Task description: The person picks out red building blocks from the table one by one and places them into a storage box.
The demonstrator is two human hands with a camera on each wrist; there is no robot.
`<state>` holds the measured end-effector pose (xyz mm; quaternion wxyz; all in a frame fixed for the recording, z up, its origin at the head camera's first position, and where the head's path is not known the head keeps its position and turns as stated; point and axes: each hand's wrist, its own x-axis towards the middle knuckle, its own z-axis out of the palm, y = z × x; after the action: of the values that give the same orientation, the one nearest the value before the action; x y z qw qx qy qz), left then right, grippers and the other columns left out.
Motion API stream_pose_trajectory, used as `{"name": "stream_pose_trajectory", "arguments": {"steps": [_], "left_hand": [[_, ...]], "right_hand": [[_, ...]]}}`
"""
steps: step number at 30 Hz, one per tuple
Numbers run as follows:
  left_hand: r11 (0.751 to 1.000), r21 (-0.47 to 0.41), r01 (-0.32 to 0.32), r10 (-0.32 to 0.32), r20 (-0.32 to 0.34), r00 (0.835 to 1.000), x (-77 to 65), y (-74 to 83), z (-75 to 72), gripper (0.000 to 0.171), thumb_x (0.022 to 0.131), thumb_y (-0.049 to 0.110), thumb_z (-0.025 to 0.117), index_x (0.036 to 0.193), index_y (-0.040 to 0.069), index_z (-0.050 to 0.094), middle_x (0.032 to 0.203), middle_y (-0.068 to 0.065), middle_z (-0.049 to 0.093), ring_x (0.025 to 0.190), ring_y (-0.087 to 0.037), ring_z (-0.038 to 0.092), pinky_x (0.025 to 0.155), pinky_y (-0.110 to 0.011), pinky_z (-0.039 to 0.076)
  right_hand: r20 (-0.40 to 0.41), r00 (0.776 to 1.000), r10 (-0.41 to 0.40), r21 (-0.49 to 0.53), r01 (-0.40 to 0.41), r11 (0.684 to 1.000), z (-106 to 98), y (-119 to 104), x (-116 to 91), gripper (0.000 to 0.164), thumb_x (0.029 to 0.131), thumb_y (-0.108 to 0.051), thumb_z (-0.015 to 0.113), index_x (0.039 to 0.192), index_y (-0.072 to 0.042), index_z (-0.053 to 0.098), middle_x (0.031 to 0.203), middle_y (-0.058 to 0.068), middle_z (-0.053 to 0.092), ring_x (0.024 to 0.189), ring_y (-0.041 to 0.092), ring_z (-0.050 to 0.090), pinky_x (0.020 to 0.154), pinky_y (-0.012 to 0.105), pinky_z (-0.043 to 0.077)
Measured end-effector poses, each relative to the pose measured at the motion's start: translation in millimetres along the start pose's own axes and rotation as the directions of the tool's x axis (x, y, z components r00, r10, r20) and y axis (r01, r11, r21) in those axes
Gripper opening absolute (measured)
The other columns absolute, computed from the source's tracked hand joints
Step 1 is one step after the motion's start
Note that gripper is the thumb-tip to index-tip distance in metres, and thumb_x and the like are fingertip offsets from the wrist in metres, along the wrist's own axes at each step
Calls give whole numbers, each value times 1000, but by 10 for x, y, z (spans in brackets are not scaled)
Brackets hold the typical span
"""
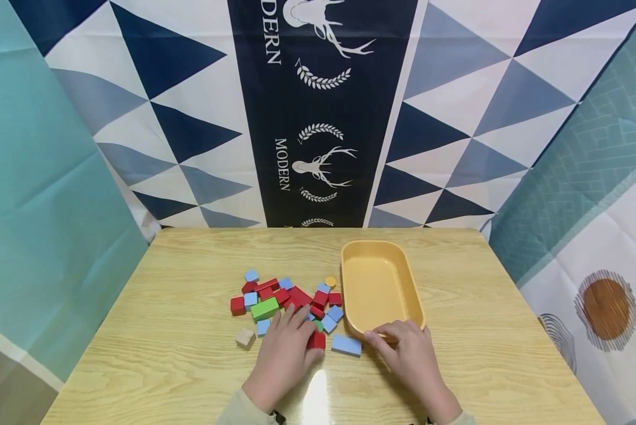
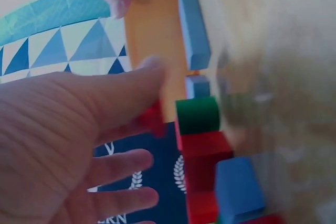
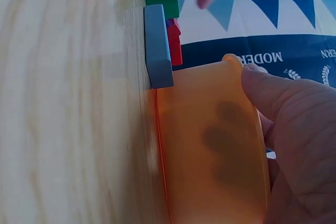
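Observation:
My left hand (image 1: 284, 353) is at the near side of a pile of coloured blocks. Its thumb and index finger pinch a red block (image 1: 316, 340), which shows blurred between them in the left wrist view. The other fingers reach out over the pile. My right hand (image 1: 409, 354) grips the near rim of a yellow plastic bin (image 1: 347, 295), thumb outside and fingers inside; their dark shapes show through the wall in the right wrist view. Nothing lies in the bin. A long blue block (image 1: 346, 346) lies between the two hands.
Beyond the left hand lie a green block (image 1: 265, 309), a red block (image 1: 238, 306), a yellow round piece (image 1: 330, 282) and several other red and blue blocks. A plain wooden block (image 1: 246, 338) sits left of the hand. Patterned cloth hangs behind the wooden table (image 1: 466, 307).

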<state>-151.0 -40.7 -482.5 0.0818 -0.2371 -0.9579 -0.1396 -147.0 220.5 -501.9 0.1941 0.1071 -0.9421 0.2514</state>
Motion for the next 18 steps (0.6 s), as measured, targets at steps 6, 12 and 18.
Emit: {"name": "stream_pose_trajectory", "arguments": {"steps": [6, 12, 18], "left_hand": [[998, -15, -63, 61, -129, 990, 158, 112, -118, 45, 91, 41, 70, 125, 13, 62, 124, -4, 62, 118, -24, 50, 100, -50, 45], [987, -38, -159, 153, -134, 979, 425, 263, -71, 41, 90, 43, 70, 120, 16, 62, 115, 2, 64, 107, -15, 53, 93, -39, 50], [974, -166, -152, 139, -85, 987, 666, 328, 111, 37, 88, 43, 72, 114, 17, 64, 105, 6, 64, 94, -10, 53, 80, -33, 54]], "right_hand": [[-18, 1000, -26, 1, 26, 1000, -10, 10, 5, 18, 79, -45, 79, 78, -27, 76, 74, -16, 66, 74, 7, 51, 67, 41, 36], [-40, 998, -49, 4, 49, 999, 7, 32, 7, 17, 78, -43, 81, 78, -27, 76, 74, -15, 67, 74, 8, 52, 66, 43, 37], [-39, 998, -57, 13, 57, 998, 29, 52, -3, 16, 80, -44, 80, 79, -28, 77, 76, -15, 69, 76, 8, 53, 72, 55, 40]]}}
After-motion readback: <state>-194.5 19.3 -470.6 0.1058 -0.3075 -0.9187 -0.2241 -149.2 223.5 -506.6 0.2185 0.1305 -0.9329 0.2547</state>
